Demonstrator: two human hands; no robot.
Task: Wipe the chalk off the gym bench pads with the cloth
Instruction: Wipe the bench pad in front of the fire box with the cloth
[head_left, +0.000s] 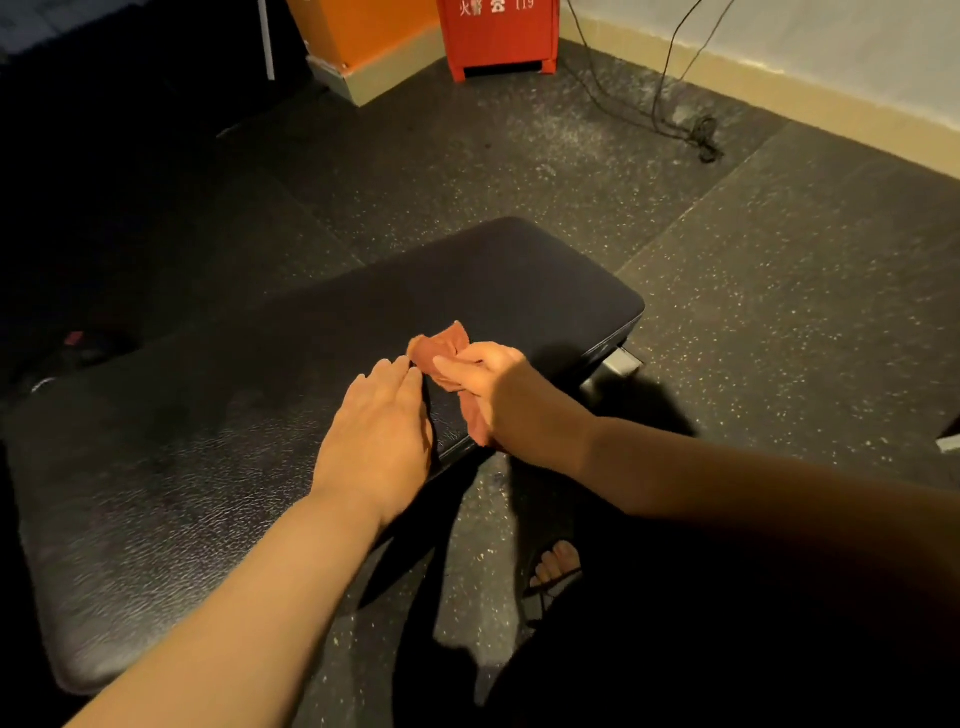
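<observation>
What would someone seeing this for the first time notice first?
Most likely the reddish cloth, gripped by the right hand on the black bench pads in the centre, with the left hand lying flat beside it. Next comes the bright red cabinet at the top by the far wall, with an orange box to its left.

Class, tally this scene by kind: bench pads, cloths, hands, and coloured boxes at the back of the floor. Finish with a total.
Bench pads: 2, near pad and far pad
Cloths: 1, cloth
Hands: 2, left hand and right hand
Boxes: 2, red box and orange box
Total: 7
</observation>
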